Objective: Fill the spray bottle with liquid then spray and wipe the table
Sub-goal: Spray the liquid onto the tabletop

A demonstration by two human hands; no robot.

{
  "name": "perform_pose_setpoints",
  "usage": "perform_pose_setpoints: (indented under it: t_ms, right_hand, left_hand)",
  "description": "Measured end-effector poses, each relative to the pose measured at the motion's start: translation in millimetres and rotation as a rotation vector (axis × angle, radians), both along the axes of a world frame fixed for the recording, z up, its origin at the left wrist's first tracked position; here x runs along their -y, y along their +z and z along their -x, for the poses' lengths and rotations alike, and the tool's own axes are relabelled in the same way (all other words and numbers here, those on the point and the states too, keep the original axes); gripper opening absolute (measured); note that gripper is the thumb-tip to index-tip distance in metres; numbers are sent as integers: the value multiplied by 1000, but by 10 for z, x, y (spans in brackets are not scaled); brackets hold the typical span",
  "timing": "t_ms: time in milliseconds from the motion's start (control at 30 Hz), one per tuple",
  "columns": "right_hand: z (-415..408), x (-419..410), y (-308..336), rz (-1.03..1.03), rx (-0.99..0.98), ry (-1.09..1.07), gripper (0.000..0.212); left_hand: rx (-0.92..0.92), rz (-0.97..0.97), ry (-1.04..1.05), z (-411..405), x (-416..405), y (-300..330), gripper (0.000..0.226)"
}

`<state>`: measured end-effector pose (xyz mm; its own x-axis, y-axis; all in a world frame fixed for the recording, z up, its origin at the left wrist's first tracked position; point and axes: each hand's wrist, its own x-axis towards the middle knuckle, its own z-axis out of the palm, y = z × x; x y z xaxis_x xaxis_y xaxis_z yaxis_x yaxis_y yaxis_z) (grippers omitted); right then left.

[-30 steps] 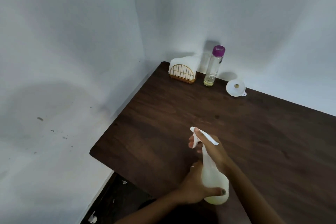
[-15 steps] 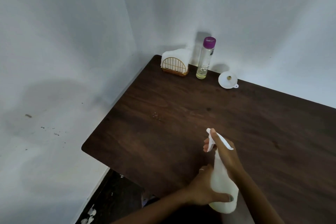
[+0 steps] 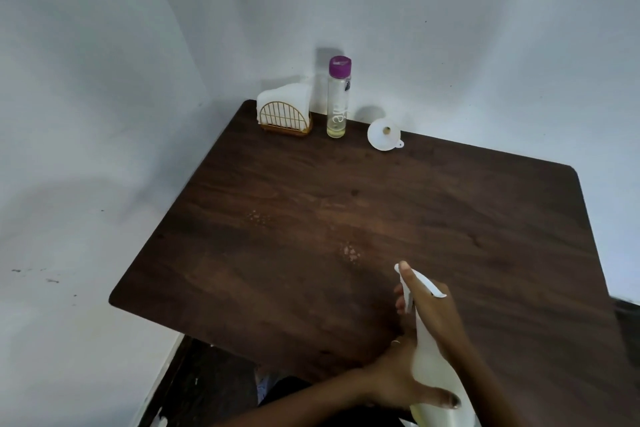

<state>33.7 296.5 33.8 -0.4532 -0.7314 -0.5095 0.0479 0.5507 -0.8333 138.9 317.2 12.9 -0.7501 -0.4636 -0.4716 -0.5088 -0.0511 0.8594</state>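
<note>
Spraying step in progress. At 5 o'clock on the worktop (image 3: pixel 450 204), the right hand (image 3: pixel 437 315) grips the spray bottle (image 3: pixel 433 367) at its trigger; the left hand (image 3: pixel 398 381) clasps its body. Next: spray dry areas, then fetch a napkin (image 3: pixel 287 95).

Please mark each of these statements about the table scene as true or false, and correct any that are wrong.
1. The right hand grips the spray bottle near its trigger. True.
2. The funnel sits in the neck of the spray bottle. False: it lies on the table near the wall.
3. The clear bottle has a purple cap on. True.
4. The clear bottle is full to the top. False: only a little yellowish liquid shows at its bottom.
5. The left hand holds a napkin. False: it holds the spray bottle's body; the napkins stay in the napkin holder.
</note>
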Motion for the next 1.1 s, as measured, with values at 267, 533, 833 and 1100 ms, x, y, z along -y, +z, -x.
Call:
perform_pose_setpoints:
  t_ms: [267,533,833,1100]
  right_hand:
    - [88,53,174,204,-59,225,20]
    - [-288,214,190,263,-324,-158,32]
    - [34,727,261,408,-326,-266,38]
    - [1011,1646,302,488,-385,-220,38]
  left_hand:
    - [-5,49,157,-57,91,-92,109]
    - [-23,219,287,-154,386,-77,78]
    - [-46,477,401,242,1056,34,85]
    - [-67,504,301,1002,1945,8,83]
